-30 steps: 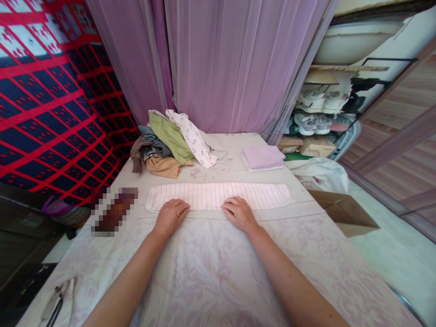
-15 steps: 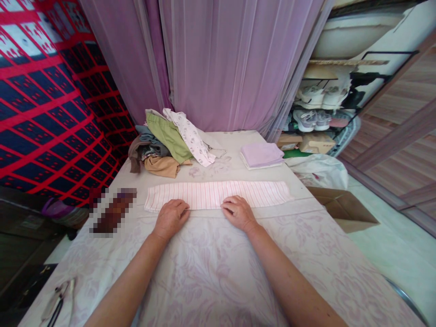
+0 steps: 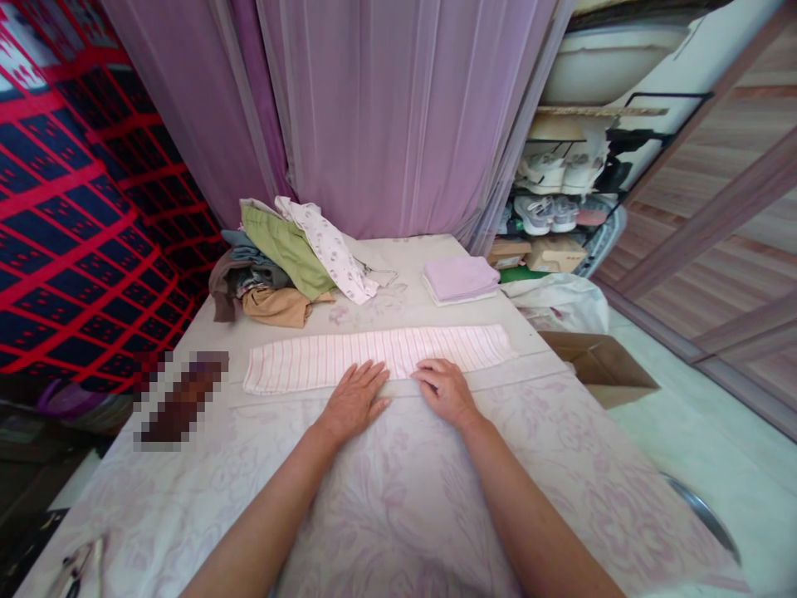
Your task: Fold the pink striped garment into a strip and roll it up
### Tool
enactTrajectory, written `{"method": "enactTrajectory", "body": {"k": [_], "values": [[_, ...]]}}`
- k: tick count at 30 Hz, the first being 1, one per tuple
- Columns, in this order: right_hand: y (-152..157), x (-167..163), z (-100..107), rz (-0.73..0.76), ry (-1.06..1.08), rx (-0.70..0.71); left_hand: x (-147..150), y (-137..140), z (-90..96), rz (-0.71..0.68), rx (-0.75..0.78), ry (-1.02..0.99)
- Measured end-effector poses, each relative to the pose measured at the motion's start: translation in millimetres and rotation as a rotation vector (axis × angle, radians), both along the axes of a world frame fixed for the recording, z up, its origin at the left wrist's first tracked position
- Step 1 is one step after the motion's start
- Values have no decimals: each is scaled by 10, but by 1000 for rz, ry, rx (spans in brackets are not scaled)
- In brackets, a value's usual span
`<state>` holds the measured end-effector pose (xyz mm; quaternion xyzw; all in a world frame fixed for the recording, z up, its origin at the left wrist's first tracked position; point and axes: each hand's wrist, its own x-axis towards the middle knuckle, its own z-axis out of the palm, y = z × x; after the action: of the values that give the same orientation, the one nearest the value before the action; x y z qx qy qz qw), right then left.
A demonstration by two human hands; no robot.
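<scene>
A long folded strip of pink-and-white striped cloth [image 3: 311, 361] lies flat across the table in front of me. My left hand [image 3: 358, 400] rests palm down on its near edge, fingers stretched out and thumb apart. Just to the right, my right hand [image 3: 445, 390] is at the same edge with its fingers curled in and closed on the cloth. The two hands are a small gap apart near the middle of the strip.
A heap of clothes [image 3: 280, 257] lies at the back left, and a folded lilac cloth [image 3: 461, 278] at the back right. Scissors [image 3: 75, 569] are at the near left corner. Beyond the right edge stand an open cardboard box [image 3: 598, 365] and a shoe rack [image 3: 560, 178].
My left hand has slid right along the striped cloth, and its fingers have gone from curled to flat. My right hand stays at the near edge. The whole view has shifted slightly.
</scene>
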<state>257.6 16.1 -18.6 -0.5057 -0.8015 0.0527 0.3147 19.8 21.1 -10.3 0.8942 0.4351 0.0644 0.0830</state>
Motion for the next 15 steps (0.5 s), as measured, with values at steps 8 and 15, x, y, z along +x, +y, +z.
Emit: {"method": "enactTrajectory", "body": {"k": [8,15], "values": [[-40,-73,92,11,-136,-76,16,-27,43,7,37,28],[-1,22,34,-105,2,-65,121,-40,93,52,85,24]]}}
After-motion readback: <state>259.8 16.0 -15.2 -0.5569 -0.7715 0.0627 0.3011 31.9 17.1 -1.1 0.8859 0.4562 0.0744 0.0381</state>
